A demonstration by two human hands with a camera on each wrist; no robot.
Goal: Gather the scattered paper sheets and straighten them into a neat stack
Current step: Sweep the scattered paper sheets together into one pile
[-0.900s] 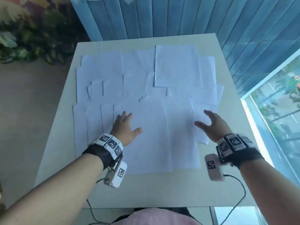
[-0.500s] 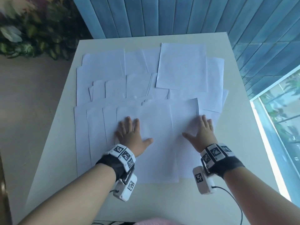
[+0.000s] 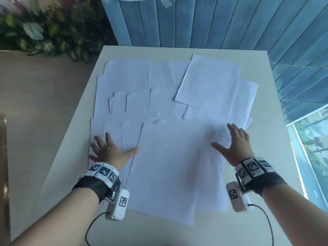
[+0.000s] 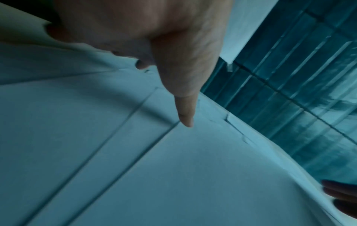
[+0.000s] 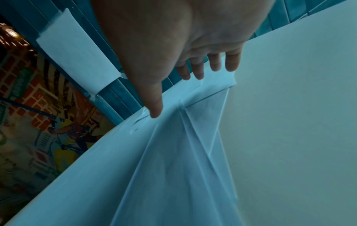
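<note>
White paper sheets [image 3: 170, 157] lie fanned across the bench [image 3: 266, 139], left hand [image 3: 110, 151] and right hand [image 3: 234, 144] flat, fingers spread, at the near row's ends; wrist views show overlapping edges, so sweep both palms inward evenly, pressing lightly.

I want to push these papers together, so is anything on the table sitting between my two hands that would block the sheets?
Nothing visible. Between the left hand and right hand lie only overlapping paper sheets on the table; both hands rest flat on them.
</note>
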